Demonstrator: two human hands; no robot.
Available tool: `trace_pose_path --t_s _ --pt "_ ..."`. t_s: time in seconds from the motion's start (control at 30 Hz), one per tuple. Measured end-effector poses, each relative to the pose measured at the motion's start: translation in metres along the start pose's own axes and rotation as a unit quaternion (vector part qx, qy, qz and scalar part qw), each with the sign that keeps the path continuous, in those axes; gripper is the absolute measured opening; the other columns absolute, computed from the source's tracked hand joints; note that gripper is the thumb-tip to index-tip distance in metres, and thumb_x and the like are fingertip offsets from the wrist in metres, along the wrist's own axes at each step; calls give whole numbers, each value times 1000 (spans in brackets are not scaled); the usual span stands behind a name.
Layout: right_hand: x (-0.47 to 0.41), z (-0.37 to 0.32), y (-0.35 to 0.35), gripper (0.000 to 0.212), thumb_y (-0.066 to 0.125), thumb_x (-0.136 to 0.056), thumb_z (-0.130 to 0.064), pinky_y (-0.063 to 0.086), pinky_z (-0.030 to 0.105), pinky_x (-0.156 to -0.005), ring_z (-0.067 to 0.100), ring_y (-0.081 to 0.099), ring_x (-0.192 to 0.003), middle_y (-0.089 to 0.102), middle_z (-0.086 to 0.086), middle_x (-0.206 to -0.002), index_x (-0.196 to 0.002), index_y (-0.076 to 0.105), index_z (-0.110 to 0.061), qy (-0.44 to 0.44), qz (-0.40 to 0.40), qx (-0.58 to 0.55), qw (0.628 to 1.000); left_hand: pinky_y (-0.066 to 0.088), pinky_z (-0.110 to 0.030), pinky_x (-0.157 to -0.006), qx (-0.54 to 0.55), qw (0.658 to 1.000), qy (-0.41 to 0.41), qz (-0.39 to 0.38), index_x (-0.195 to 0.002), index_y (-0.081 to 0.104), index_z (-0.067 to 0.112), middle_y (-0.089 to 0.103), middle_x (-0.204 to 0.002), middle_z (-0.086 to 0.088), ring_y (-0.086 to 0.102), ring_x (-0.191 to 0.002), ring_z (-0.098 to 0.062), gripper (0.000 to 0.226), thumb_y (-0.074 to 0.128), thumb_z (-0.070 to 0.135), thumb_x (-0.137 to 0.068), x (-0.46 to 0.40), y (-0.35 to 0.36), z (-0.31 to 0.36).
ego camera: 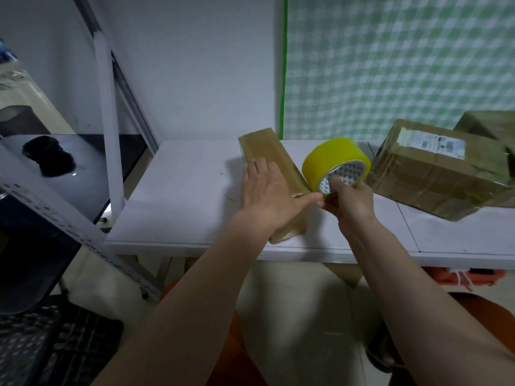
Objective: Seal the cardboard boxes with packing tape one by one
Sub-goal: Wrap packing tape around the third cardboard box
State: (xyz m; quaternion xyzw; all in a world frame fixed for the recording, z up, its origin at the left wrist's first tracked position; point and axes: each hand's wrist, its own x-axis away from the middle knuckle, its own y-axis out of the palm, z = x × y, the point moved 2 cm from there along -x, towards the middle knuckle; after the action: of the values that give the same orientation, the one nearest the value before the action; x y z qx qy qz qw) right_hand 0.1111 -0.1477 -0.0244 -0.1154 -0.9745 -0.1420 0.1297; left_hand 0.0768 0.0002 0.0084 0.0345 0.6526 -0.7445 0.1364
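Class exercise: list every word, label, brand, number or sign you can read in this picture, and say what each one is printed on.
None can be quoted.
White shipping label on the large tape-wrapped cardboard box: printed lines and a code-like patch, too blurred to read.
Inner core of the yellow roll of packing tape, gripped by the right hand: a triangle pattern only, no letters.
Long narrow cardboard box under the left hand: no print visible.

Bare table (181,190) lies open left of the narrow box (267,151); taped boxes (434,174) crowd the right.
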Motion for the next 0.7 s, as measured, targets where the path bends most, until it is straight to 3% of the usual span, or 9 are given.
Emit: trace_pose_path --t_s 0.07,0.17,0.23,0.3,0.4,0.5,0.7 --pt "-3 -1 -2 5 55 -92 -6 53 26 -43 20 63 -45 64 12 -74 -96 58 -5 -9 6 1 1000 28 -41 -110 5 1000 4 -6 -132 39 4 40 -132 -15 35 -123 -30 117 31 93 -56 -1 5 3" --pt "-9 3 -5 10 55 -92 -7 51 25 -40 23 61 -41 64 13 -71 -83 57 -12 -15 15 17 1000 9 -43 -119 55 998 0 -31 -152 7 9 11 -159 -12 7 -146 -29 124 40 90 -64 0 17 1" --pt "-13 11 -5 8 56 -92 -8 50 26 -41 25 61 -44 64 14 -72 -84 56 -10 10 17 19 1000 1 -43 -119 51 998 10 -37 -153 0 9 -1 -162 -7 -4 -148 -23 124 38 90 -66 -2 20 0" --pt "-15 21 -5 3 58 -91 -7 50 26 -42 25 62 -52 63 15 -75 -90 55 -8 53 18 2 998 0 -43 -119 41 998 18 -32 -153 1 9 0 -162 -6 -4 -149 -22 123 36 90 -68 -3 21 0" --pt "-17 36 -6 12 60 -89 -7 51 27 -42 27 62 -65 63 15 -83 -100 54 -6 94 22 -8 995 0 -40 -119 55 998 17 -25 -153 3 8 1 -162 -6 -4 -149 -21 122 36 89 -68 -2 21 -2" --pt "-14 43 -7 7 61 -89 -8 51 26 -43 25 63 -66 65 14 -85 -93 57 -11 96 9 -12 995 -1 -36 -118 83 996 10 -18 -153 4 10 0 -162 -7 -6 -148 -21 123 39 89 -66 0 21 -8" --pt "7 54 16 18 62 -89 -26 51 26 -65 13 67 -73 72 2 -85 -102 65 -14 117 -122 -34 985 7 -36 -119 207 978 -9 31 -153 15 27 5 -162 -7 -1 -148 -21 111 59 79 -65 20 18 -44"
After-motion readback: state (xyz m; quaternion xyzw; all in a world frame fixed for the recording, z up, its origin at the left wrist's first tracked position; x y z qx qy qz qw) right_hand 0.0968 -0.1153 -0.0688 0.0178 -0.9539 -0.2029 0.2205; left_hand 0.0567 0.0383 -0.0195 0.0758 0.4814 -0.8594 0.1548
